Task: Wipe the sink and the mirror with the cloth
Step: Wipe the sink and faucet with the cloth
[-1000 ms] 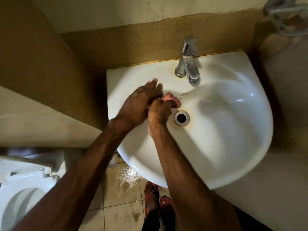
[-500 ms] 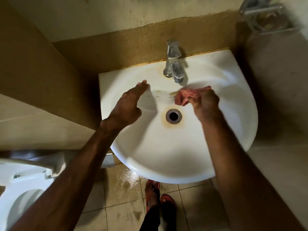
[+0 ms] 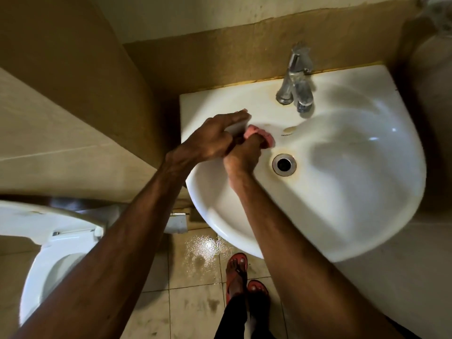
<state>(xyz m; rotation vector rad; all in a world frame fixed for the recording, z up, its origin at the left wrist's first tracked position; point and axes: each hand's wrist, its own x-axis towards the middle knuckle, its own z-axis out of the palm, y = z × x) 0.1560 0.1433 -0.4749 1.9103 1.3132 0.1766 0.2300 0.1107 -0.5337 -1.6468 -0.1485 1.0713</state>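
A white wall-hung sink fills the right half of the head view, with a round metal drain in its bowl. My right hand is shut on a pink cloth and presses it against the bowl's back left slope, left of the drain. My left hand rests flat on the sink's left rim with its fingers stretched out, touching the right hand. The mirror is not in view.
A chrome tap stands at the sink's back edge. A white toilet with its seat raised is at the lower left. The tiled floor under the sink is wet, and my feet in red sandals stand there.
My right hand has swept the cloth from the right of the drain back to the left, next to my left hand. The view has shifted left.
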